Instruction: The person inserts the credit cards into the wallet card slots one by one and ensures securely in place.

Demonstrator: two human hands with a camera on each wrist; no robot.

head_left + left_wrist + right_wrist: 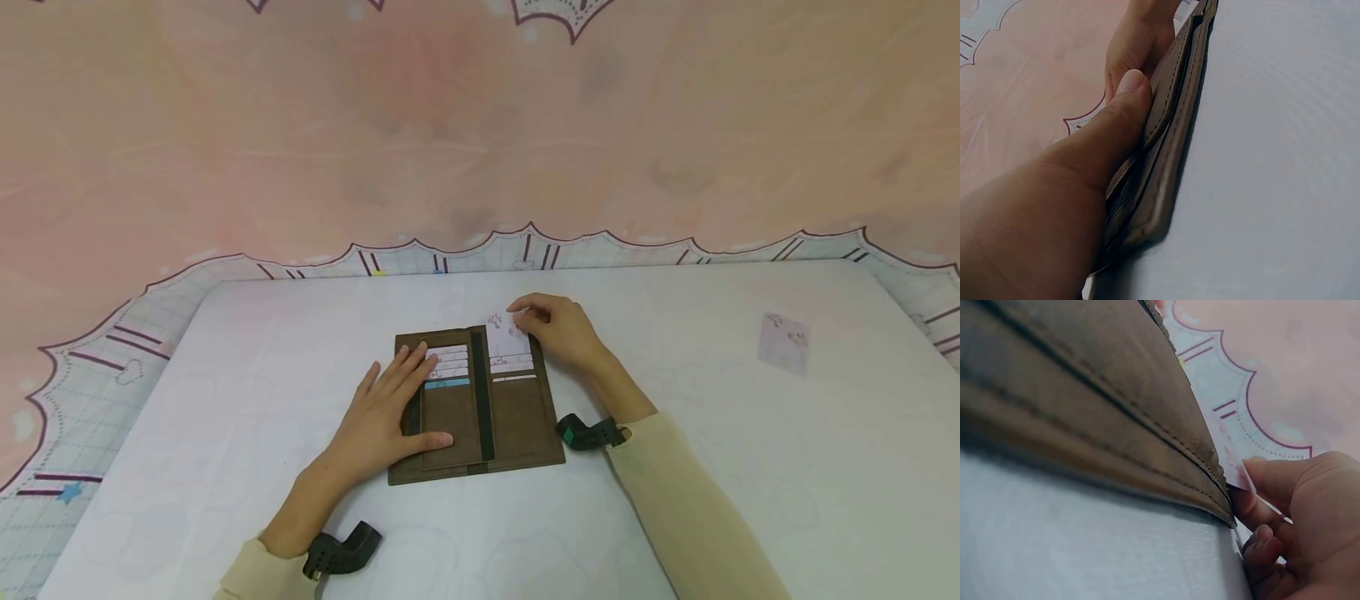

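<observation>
A brown wallet (522,425) lies spread out on the white tabletop, a dark strip running down its fold. My left hand (386,417) rests over its left half, fingers extended, the thumb (1119,106) lying on the leather. White cards (448,358) and one blue-edged card (447,383) show in the left slots. At the top of the right half, a white card with pink floral marks (504,340) stands well out of its slot. My right hand (558,329) pinches that card (1235,450) by its upper right corner between thumb and finger.
Another pale card with pink marks (784,343) lies apart on the tabletop (225,417) at the far right. Behind the table's back edge hangs a peach cloth (420,150) with a scalloped white border. Black cameras (342,550) are strapped on both wrists.
</observation>
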